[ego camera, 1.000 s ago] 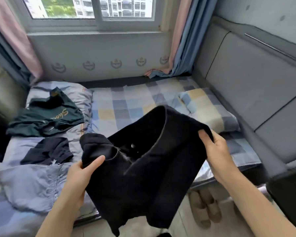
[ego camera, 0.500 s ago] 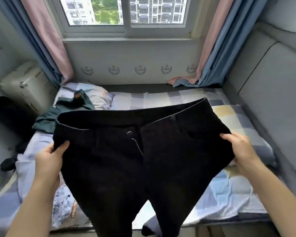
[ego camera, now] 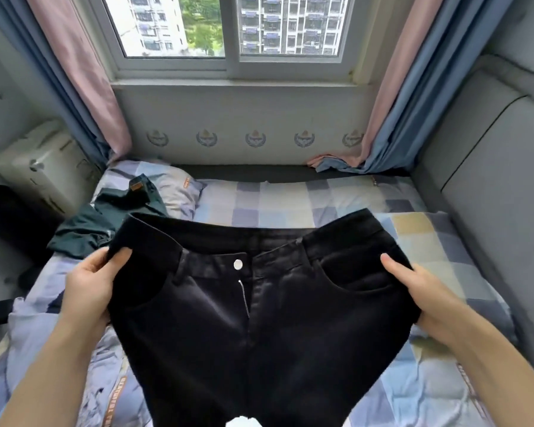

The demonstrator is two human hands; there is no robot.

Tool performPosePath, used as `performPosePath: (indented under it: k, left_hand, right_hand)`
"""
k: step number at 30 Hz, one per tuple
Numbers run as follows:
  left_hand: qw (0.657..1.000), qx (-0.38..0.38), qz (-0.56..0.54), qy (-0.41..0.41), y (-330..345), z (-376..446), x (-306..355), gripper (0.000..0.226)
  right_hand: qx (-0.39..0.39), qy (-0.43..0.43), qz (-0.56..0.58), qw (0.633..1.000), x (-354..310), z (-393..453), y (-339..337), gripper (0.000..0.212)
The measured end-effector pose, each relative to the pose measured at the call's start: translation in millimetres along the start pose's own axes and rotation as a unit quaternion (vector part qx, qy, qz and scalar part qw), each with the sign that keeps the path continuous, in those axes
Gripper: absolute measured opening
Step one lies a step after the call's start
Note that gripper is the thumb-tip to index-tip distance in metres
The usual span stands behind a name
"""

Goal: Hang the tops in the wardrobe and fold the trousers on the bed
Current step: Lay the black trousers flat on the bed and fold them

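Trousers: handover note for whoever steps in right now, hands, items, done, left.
Left hand: grips the black trousers at the waistband's left corner.
Right hand: grips the waistband's right side.
Trousers: held spread above the bed, front facing the camera, button closed, fly unzipped, legs hanging out of frame.
Green top: lies crumpled on the bed's left side by the pillow, not hung.
Done: trousers picked up and opened out.
Left: lay and fold the trousers on the bed, hang the green top; wardrobe is out of view.
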State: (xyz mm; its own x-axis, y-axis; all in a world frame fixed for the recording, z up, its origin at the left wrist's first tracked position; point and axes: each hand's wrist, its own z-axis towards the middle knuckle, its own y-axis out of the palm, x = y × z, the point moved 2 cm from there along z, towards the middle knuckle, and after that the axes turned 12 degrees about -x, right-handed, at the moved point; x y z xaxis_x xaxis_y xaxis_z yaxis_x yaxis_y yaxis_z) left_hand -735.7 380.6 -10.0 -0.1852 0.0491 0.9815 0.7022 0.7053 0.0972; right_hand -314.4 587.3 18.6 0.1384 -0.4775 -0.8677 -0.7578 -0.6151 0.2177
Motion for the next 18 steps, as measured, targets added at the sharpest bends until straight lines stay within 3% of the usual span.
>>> performPosePath:
  k: [5, 8, 11, 13, 14, 18]
  left_hand:
    - [0.999, -0.038, 0.013, 0.031, 30, 110, 54, 0.012]
    - [0.997, -0.023, 0.047, 0.056, 72, 237, 63, 0.012]
    - [0.973, 0.006, 0.224, 0.052, 104, 373, 12, 0.060]
    - [0.938, -0.002, 0.346, 0.004, 111, 423, -68, 0.074]
    - [0.926, -0.020, 0.376, -0.030, 110, 429, -115, 0.073]
    - [0.866, -0.161, 0.444, -0.166, 86, 376, -321, 0.068]
  right_hand:
    - [0.045, -0.053, 0.051, 0.996, -74, 87, -17, 0.032]
    - [0.117, -0.064, 0.034, 0.991, -125, 209, -32, 0.028]
    - [0.255, -0.105, -0.099, 0.956, -127, 344, -78, 0.032]
    - [0.337, -0.080, -0.228, 0.910, -80, 404, -102, 0.031]
    - [0.339, -0.061, -0.239, 0.908, -44, 426, -107, 0.028]
    - [0.243, 0.044, -0.273, 0.930, 150, 471, -109, 0.040]
